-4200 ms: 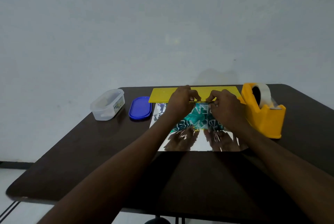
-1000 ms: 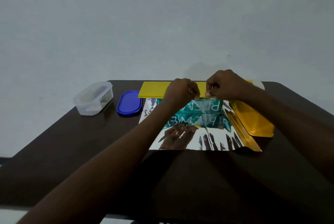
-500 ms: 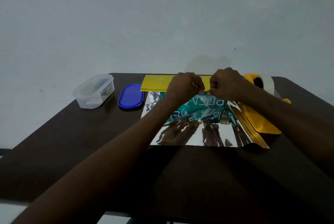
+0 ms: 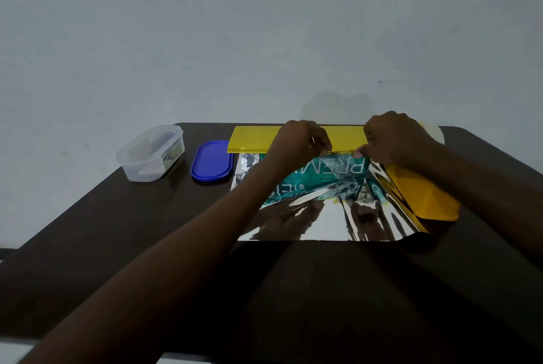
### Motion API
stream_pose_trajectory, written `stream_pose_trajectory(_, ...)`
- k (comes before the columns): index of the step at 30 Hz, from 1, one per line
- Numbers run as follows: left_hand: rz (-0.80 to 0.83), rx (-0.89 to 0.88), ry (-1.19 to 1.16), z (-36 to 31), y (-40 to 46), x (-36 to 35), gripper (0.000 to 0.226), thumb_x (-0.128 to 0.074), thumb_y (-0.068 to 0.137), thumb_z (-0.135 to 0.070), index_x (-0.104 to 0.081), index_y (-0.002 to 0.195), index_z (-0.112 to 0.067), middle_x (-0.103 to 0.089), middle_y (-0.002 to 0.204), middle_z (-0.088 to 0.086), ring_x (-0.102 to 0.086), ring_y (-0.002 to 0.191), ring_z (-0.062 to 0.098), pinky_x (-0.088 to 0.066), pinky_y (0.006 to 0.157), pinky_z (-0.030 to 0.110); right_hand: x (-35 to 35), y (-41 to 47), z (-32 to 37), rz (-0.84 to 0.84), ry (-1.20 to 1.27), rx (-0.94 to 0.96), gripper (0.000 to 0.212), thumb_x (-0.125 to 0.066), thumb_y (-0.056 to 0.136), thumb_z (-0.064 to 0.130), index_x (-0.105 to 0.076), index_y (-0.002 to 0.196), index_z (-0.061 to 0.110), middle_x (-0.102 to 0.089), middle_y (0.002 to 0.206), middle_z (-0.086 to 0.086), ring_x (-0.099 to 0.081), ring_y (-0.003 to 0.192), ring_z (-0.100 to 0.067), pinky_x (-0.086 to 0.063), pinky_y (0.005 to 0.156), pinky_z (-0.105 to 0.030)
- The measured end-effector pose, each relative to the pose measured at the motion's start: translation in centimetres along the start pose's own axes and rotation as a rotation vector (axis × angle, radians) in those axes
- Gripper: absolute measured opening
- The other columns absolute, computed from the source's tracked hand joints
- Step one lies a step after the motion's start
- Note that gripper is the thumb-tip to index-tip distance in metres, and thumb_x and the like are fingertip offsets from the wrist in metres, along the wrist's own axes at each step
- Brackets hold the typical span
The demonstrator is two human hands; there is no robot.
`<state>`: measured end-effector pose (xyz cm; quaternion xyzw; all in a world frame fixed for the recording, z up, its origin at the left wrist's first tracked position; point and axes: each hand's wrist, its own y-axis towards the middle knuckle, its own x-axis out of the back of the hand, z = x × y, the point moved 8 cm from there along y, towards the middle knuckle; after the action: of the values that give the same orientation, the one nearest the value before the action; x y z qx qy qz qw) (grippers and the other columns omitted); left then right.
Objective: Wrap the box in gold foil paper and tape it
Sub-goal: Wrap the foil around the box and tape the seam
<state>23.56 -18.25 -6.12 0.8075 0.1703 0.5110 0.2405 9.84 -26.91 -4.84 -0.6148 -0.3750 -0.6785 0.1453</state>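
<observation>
A teal box (image 4: 338, 171) printed with white letters lies on the gold foil paper (image 4: 308, 225), whose mirror side faces up. The foil's far edge is folded over toward the box and shows as a yellow-gold strip (image 4: 252, 139). My left hand (image 4: 299, 143) pinches that folded edge at the box's top, left of centre. My right hand (image 4: 393, 140) pinches the same edge near the box's right end. The foil's right side curls up against a yellow tape dispenser (image 4: 429, 202). Its white tape roll (image 4: 432, 136) peeks out behind my right wrist.
A clear plastic container (image 4: 150, 155) stands at the far left of the dark table (image 4: 117, 246). A blue lid (image 4: 211, 162) lies between it and the foil. A plain wall rises directly behind the table's far edge.
The foil's right side has lifted and curled up against the tape dispenser. Both hands have stayed pinching the folded edge at the box's top, the right hand shifting slightly rightward.
</observation>
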Motion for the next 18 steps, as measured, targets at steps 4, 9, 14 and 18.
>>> stream_pose_trajectory(4, 0.018, -0.001, -0.006, 0.0, 0.1, 0.1, 0.015, -0.074, 0.076, -0.007, -0.079, 0.082, -0.020, -0.072, 0.080, -0.004, -0.058, 0.062, 0.004, -0.042, 0.062, 0.010, 0.7, -0.5, 0.1, 0.000, -0.044, -0.016, 0.046, -0.082, 0.073, 0.045, -0.047, 0.067, 0.016, -0.056, 0.072, -0.004, -0.058, 0.072, -0.026, -0.044, 0.066, -0.031)
stream_pose_trajectory(9, 0.014, -0.024, 0.029, -0.4, 0.0, 0.1, 0.017, -0.073, 0.077, -0.005, -0.079, 0.083, -0.020, -0.073, 0.083, -0.003, -0.062, 0.066, 0.009, -0.048, 0.065, 0.020, 2.0, -1.1, 2.6, -0.169, 0.072, 0.096, 0.039, -0.085, 0.069, 0.041, -0.055, 0.074, 0.015, -0.053, 0.072, 0.001, -0.050, 0.076, -0.022, -0.035, 0.063, -0.030)
stream_pose_trajectory(14, 0.020, -0.014, 0.048, 0.4, 0.2, 0.3, 0.016, -0.074, 0.078, -0.007, -0.079, 0.086, -0.020, -0.072, 0.086, -0.001, -0.057, 0.065, 0.007, -0.048, 0.066, 0.023, -0.7, -0.1, 2.5, -0.125, 0.200, 0.107, 0.040, -0.087, 0.067, 0.038, -0.056, 0.079, 0.017, -0.051, 0.076, 0.003, -0.049, 0.078, -0.021, -0.030, 0.061, -0.031)
stream_pose_trajectory(18, 0.013, -0.013, 0.057, 0.5, 0.1, 0.3, 0.018, -0.072, 0.080, -0.008, -0.079, 0.086, -0.023, -0.072, 0.087, -0.002, -0.058, 0.067, 0.008, -0.047, 0.065, 0.023, -0.9, 0.0, 1.8, -0.087, 0.271, 0.094, 0.032, -0.088, 0.067, 0.024, -0.061, 0.082, 0.016, -0.055, 0.079, 0.001, -0.052, 0.079, -0.022, -0.032, 0.064, -0.031)
